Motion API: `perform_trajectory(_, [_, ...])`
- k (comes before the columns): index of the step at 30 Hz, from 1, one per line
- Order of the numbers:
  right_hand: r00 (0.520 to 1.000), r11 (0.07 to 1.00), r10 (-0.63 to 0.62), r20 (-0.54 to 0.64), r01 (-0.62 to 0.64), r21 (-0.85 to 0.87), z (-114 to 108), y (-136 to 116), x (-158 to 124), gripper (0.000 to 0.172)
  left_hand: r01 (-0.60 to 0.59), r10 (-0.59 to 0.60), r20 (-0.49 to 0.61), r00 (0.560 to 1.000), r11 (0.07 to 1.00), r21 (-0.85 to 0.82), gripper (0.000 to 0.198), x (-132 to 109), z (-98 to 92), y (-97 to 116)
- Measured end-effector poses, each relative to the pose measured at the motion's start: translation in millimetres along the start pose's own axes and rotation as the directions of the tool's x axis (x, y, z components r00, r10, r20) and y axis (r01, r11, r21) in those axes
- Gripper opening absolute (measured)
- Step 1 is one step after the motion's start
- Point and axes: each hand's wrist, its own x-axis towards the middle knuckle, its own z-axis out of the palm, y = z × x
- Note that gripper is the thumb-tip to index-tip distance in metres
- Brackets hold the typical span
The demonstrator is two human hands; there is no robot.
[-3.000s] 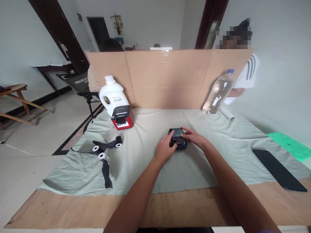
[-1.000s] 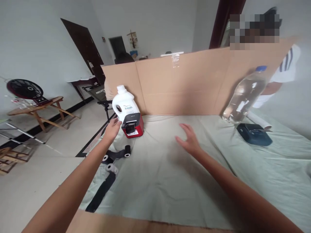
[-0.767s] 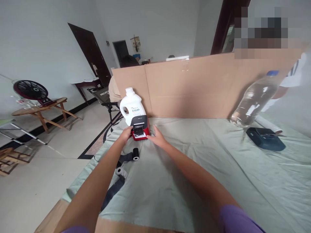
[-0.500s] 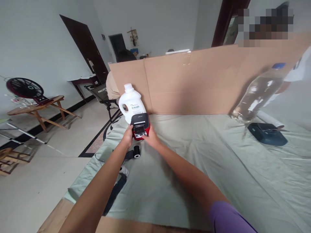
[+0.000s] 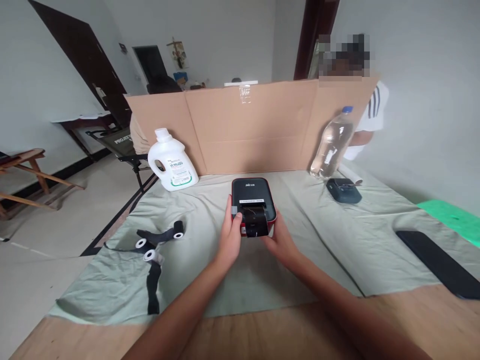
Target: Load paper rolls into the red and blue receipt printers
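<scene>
A small black and red label printer (image 5: pixel 250 191) is held between both hands over the middle of the cloth. My left hand (image 5: pixel 230 234) grips its left side, the thumb on the front left corner. My right hand (image 5: pixel 281 239) is closed round its lower right side; some fingers are hidden beneath. A glossy black strip (image 5: pixel 256 222) hangs out of the printer's front. To the left, on the cloth, lie several rolls, among them a black roll (image 5: pixel 178 228) and a white roll (image 5: pixel 150 256) with a dark strip trailing from it.
A white detergent jug (image 5: pixel 173 162) stands back left before a cardboard screen (image 5: pixel 251 130). Back right are a water bottle (image 5: pixel 333 145) and a dark device (image 5: pixel 343 191). A black flat object (image 5: pixel 438 260) lies right. A person (image 5: pixel 375 107) is behind the screen.
The view has swung right. Both hands have brought the printer away from the jug, nearer and to the right, still gripping it. The black flat object and a green item now show at right.
</scene>
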Motion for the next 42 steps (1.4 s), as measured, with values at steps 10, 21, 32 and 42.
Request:
perform_trajectory(10, [0.997,0.990,-0.007,-0.078,-0.004,-0.140,-26,32,-48,0.076,-0.228,0.223,0.112,0.968,0.973,0.035,0.065,-26,38.0,-39])
perform_trajectory(21, [0.999,0.995,0.039,-0.013,-0.040,-0.095,-27,30,-45,0.073,-0.146,0.138,0.125,0.982,0.988,0.055,0.063,-28,31.5,-46])
perform_trajectory(32, [0.997,0.974,-0.010,-0.079,-0.008,-0.227,-25,40,-42,0.090,-0.164,0.159,0.139,0.977,0.986,0.030,0.065,-28,28.8,-42])
perform_trajectory(42, [0.998,0.958,0.037,-0.059,-0.052,-0.283,-24,31,-45,0.093,-0.125,0.121,0.159,0.980,0.992,0.011,0.069,-31,25.7,-35])
